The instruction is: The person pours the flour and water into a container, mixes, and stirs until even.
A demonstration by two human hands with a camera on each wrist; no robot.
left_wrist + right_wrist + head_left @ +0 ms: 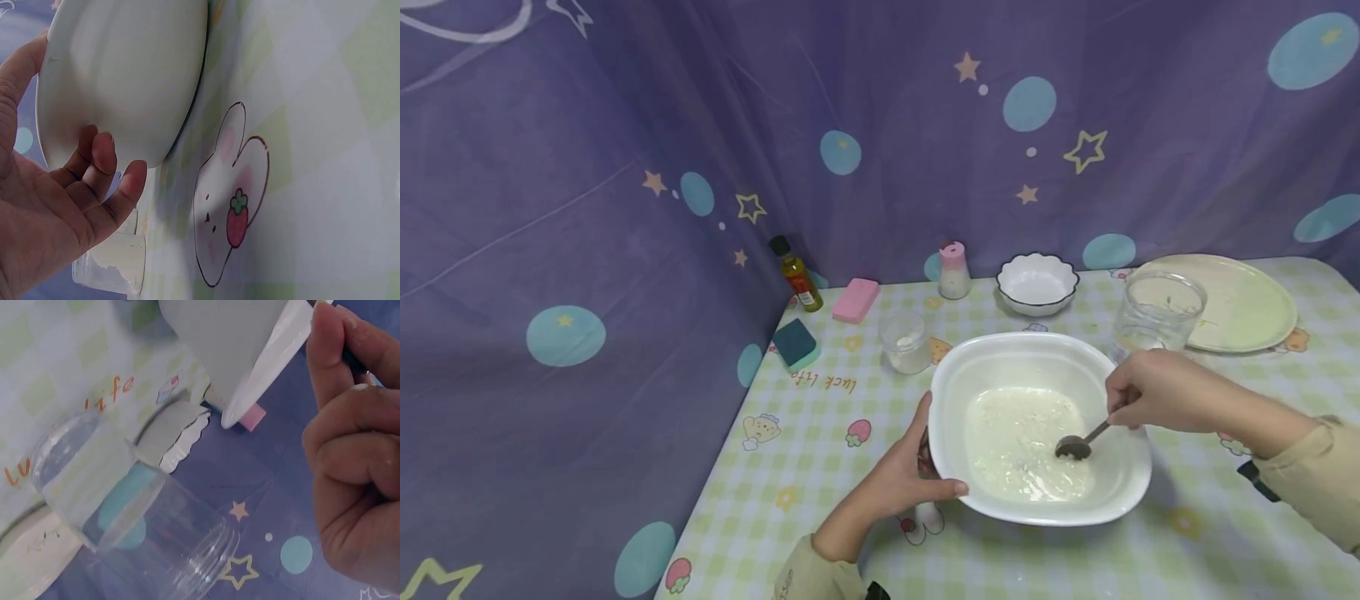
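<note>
A white basin (951,379) with rounded corners holds a pale, wet, lumpy mixture (1022,433). My left hand (898,475) holds the basin's left side, thumb at the rim and fingers against the outer wall. In the left wrist view, the curled fingertips of that left hand (69,194) lie at the basin wall (131,75). With my right hand (1172,390) I pinch a dark spoon (1073,447) by its handle, its bowl at the mixture. The right wrist view has the right hand (356,450) at its right, with most of the spoon out of frame.
Behind the basin stand a clear jar (1157,312), a cream plate (1255,304), a scalloped bowl (1037,283) and a pink-topped shaker (953,271). To the left are a tub of white powder (906,343), a pink block (856,300), a sponge (796,343) and an oil bottle (797,277).
</note>
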